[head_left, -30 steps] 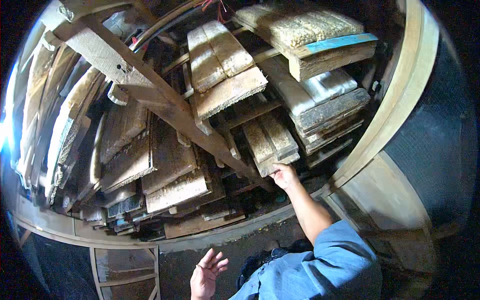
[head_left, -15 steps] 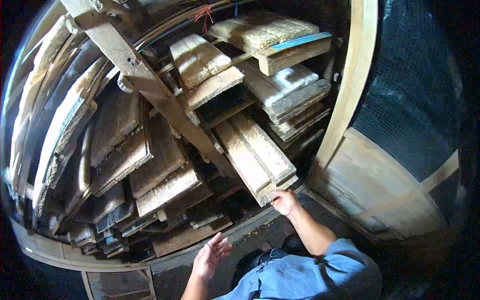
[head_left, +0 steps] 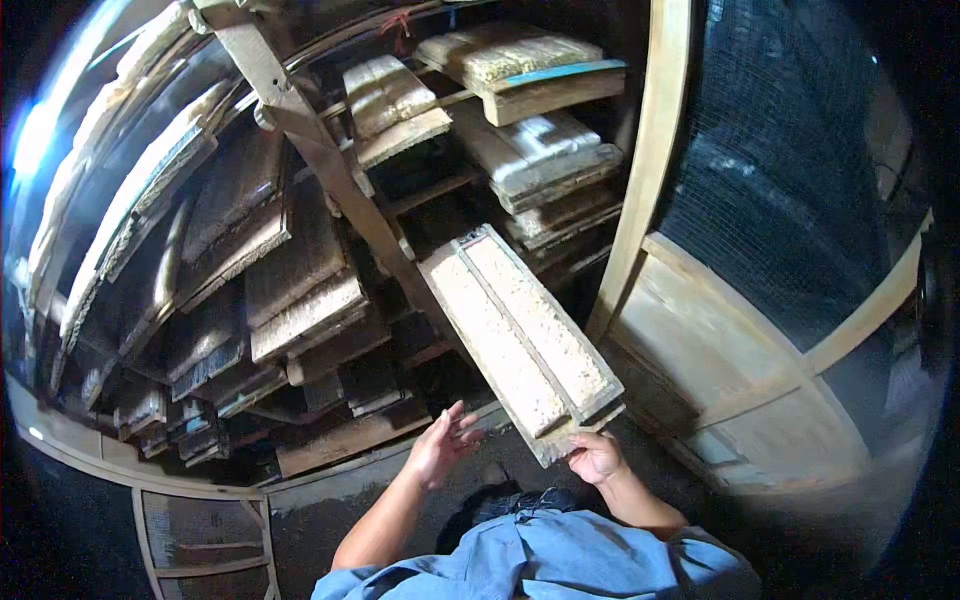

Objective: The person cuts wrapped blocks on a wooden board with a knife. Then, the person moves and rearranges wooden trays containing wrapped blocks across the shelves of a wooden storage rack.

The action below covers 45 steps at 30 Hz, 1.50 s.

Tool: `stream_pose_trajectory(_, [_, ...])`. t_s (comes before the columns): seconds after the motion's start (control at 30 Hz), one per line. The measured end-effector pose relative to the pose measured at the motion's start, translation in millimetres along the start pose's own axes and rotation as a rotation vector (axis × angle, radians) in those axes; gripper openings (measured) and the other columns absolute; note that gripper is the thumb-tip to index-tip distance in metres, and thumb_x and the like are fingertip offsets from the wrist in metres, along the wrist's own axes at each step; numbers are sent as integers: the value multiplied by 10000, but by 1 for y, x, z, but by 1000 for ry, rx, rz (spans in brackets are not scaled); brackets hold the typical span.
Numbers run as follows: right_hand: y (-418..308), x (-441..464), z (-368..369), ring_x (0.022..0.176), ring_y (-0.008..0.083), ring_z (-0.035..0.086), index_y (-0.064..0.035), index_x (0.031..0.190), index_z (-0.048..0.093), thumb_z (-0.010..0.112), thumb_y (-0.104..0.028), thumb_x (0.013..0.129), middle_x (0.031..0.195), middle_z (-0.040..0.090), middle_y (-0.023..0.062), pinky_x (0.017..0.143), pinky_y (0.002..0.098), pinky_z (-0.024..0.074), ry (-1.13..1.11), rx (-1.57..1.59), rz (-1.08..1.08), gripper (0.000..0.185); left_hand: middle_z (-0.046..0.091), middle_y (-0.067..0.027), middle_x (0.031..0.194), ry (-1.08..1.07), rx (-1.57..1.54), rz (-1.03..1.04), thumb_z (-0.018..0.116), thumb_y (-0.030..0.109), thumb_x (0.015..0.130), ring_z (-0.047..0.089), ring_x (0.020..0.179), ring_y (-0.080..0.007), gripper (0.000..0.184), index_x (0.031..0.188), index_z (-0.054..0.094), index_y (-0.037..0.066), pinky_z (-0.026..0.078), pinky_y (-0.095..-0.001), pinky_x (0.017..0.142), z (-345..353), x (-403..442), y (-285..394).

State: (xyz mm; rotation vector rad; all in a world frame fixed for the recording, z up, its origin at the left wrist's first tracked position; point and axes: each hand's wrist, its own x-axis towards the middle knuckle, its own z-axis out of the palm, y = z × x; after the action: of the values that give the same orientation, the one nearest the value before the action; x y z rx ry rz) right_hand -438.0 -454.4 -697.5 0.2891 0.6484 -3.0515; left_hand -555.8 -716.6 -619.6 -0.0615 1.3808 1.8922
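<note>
A long wooden board (head_left: 535, 452) carries two pale, bumpy strips (head_left: 550, 345) side by side, parted by a dark groove. My right hand (head_left: 597, 458) grips its near end, thumb on top and fingers out of sight beneath. The board slants away from me, its far end close to the rack. My left hand (head_left: 440, 450) is raised left of the board's near end, fingers apart, touching nothing. What the pale strips are made of cannot be told.
A wooden rack post (head_left: 335, 175) slants down beside the board. Stacked boards (head_left: 305, 310) fill the shelves on the left, with further boards (head_left: 555, 160) at upper right. A mesh panel (head_left: 780, 210) in a wooden frame stands to the right.
My right hand has drawn the board out of the rack toward me, so more of its length shows. My left hand has moved slightly up and right, still holding nothing.
</note>
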Motion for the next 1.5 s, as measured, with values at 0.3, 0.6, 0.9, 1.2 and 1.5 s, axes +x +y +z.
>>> stream_pose_trajectory(0.3, [-57,-127,63,1020,290,606,-35,1134,573,557,48,719,1013,640,124,960,490,444,127,-29,-30,423,542,57,1007,-152,-232,116,378,463,989,515,899,-91,422,1232,479,132,423,-320,859,92,3,-42])
stream_pose_trajectory(0.6, [-101,-170,115,1006,314,612,-20,1210,522,585,-23,748,1040,629,144,943,496,463,-22,-61,-43,467,520,-64,1287,-341,-154,407,375,393,996,549,1063,-166,566,1441,272,58,427,-332,914,161,-68,10])
stream_pose_trajectory(0.9, [-138,-170,196,1076,323,597,29,1286,433,579,-74,786,1168,590,173,947,505,482,-199,-90,-69,531,493,-78,1319,-361,-42,586,412,445,974,527,1089,-169,634,1440,266,42,417,-345,941,188,-92,82])
stream_pose_trajectory(1.2, [-157,-151,280,1148,316,553,-22,1322,417,554,-81,822,1242,548,168,993,507,445,-302,-106,-256,522,554,-86,1209,-416,-75,697,382,416,992,562,1035,-183,506,1339,401,48,429,-363,923,206,-101,166])
stream_pose_trajectory(1.5, [-169,-107,331,1080,273,601,-11,1260,476,572,-62,862,1164,600,144,928,470,528,-414,-63,-256,413,571,-76,1158,-459,-79,814,411,384,988,570,1011,-180,419,1261,469,72,443,-360,895,208,-96,241])
